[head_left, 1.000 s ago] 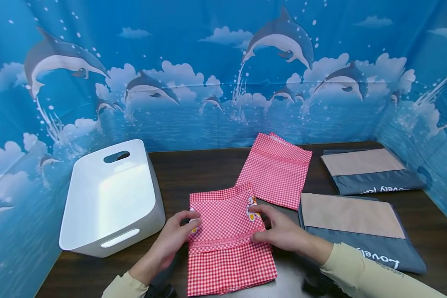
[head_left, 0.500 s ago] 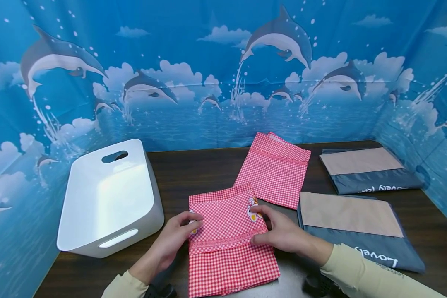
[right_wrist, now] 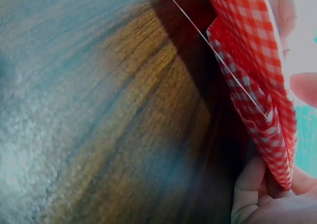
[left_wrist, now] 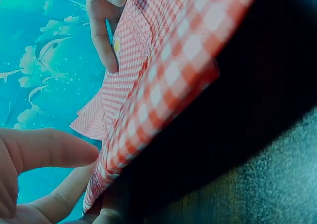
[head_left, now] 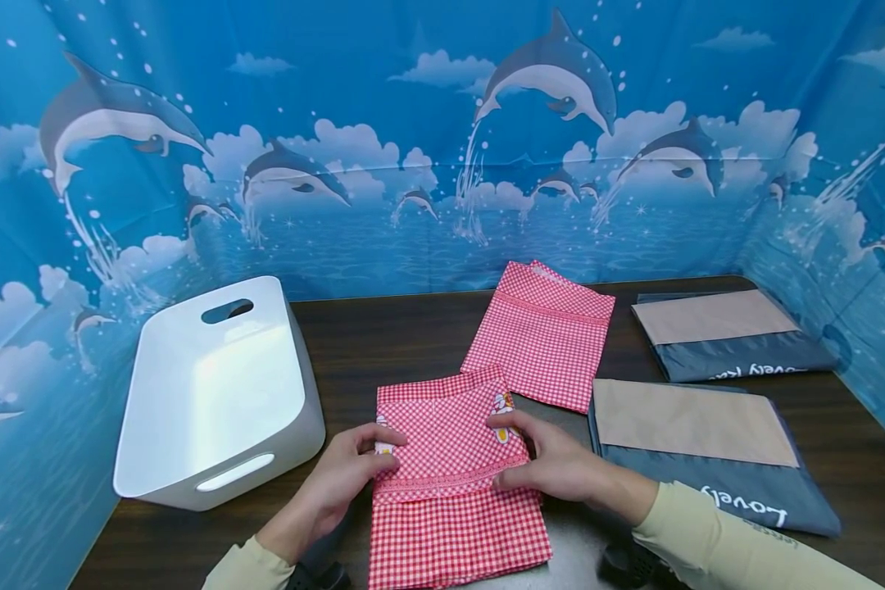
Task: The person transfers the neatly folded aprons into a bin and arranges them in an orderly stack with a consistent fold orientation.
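In the head view a folded red-and-white gingham cloth (head_left: 450, 459) with a printed trim band and cartoon patches at its sides lies in front of me. My left hand (head_left: 350, 467) grips its left edge, and my right hand (head_left: 542, 455) grips the right edge. Seen from the left wrist, the cloth (left_wrist: 163, 80) rises off the table, with fingers of my left hand (left_wrist: 44, 169) under it and others on its face. From the right wrist, fingers of my right hand (right_wrist: 272, 199) reach below the layered cloth (right_wrist: 252, 60), from which a loose thread (right_wrist: 218, 55) hangs.
A white plastic bin (head_left: 214, 393) stands on the left of the dark wood table (head_left: 383, 336). Another folded gingham cloth (head_left: 546, 336) lies behind the held one. Two folded navy-and-beige cloths (head_left: 696, 426) (head_left: 723, 324) with white lettering lie at right. A dolphin-print curtain (head_left: 428, 164) backs the table.
Both hands keep hold of the cloth's sides. The cloth shifts slightly between them, and the left fingers sit a little further in over it. The other things stay put.
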`<action>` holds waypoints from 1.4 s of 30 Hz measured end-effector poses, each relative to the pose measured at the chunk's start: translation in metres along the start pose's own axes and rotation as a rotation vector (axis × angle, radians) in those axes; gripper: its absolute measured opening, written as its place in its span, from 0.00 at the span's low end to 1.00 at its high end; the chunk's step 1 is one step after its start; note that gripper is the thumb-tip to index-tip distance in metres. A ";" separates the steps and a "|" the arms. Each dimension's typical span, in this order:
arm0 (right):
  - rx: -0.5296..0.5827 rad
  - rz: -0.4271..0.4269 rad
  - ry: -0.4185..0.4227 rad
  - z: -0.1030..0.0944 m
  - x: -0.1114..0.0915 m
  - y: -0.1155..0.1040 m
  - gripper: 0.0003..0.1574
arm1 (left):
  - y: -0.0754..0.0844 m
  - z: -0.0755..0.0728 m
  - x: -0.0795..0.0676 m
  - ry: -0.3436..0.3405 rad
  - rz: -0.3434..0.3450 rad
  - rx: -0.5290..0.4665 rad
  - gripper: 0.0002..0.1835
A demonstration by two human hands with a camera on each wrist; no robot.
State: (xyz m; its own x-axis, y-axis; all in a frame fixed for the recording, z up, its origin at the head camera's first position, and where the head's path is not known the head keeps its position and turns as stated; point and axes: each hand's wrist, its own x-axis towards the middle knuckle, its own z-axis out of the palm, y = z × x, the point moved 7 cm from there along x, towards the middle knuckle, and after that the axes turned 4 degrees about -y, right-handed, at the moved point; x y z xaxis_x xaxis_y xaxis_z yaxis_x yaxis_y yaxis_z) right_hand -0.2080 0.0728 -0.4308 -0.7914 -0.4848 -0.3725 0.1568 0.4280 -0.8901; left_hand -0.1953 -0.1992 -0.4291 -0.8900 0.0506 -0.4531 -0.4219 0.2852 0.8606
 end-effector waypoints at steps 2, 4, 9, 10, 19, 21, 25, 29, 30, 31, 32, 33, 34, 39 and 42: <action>0.010 0.009 0.000 0.000 0.000 0.001 0.48 | 0.000 0.000 -0.001 -0.001 -0.003 0.010 0.16; 0.016 0.015 0.003 0.000 0.000 0.001 0.48 | -0.001 0.000 -0.001 -0.006 -0.006 0.015 0.17; 0.029 0.018 0.009 -0.002 0.000 0.002 0.49 | -0.001 0.000 -0.001 -0.014 -0.019 0.012 0.19; 0.033 0.021 0.009 -0.002 -0.001 0.002 0.49 | -0.001 0.000 -0.001 -0.014 -0.023 0.009 0.20; 0.021 0.025 0.008 -0.003 0.000 0.004 0.48 | -0.002 -0.001 0.001 -0.009 -0.036 -0.009 0.23; 0.015 0.025 0.006 -0.003 0.000 0.004 0.46 | -0.001 -0.001 0.001 -0.005 -0.037 -0.020 0.24; 0.008 0.027 0.009 -0.004 0.001 0.006 0.42 | -0.001 -0.002 0.000 0.005 -0.036 -0.018 0.22; 0.008 0.034 0.014 -0.005 0.001 0.007 0.39 | 0.000 -0.002 -0.001 0.007 -0.039 0.020 0.19; 0.008 0.036 0.014 -0.005 0.001 0.007 0.39 | 0.000 -0.002 -0.001 0.008 -0.039 0.030 0.19; 0.006 0.037 0.014 -0.005 0.001 0.007 0.38 | 0.000 -0.002 -0.001 0.008 -0.040 0.039 0.19; 0.007 0.039 0.013 -0.005 0.001 0.007 0.38 | 0.000 -0.002 -0.002 0.007 -0.038 0.039 0.19; 0.005 0.037 0.013 -0.006 0.002 0.007 0.38 | 0.001 -0.001 -0.002 0.008 -0.033 0.042 0.19; 0.003 0.034 0.014 -0.007 0.002 0.006 0.38 | 0.001 -0.002 -0.002 0.010 -0.029 0.044 0.19; -0.011 -0.002 0.032 -0.012 0.000 0.000 0.38 | 0.007 -0.002 -0.003 0.029 0.017 0.072 0.20; -0.015 -0.013 0.053 -0.016 -0.002 -0.004 0.36 | 0.013 -0.003 -0.005 0.049 0.047 0.102 0.20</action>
State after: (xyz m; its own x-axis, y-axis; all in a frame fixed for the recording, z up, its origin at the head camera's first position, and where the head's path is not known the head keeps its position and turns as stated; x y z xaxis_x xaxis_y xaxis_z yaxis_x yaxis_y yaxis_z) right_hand -0.2165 0.0844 -0.4228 -0.8236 -0.4491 -0.3463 0.1382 0.4332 -0.8906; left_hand -0.1972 -0.1987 -0.4152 -0.9168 0.0203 -0.3988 -0.3620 0.3796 0.8514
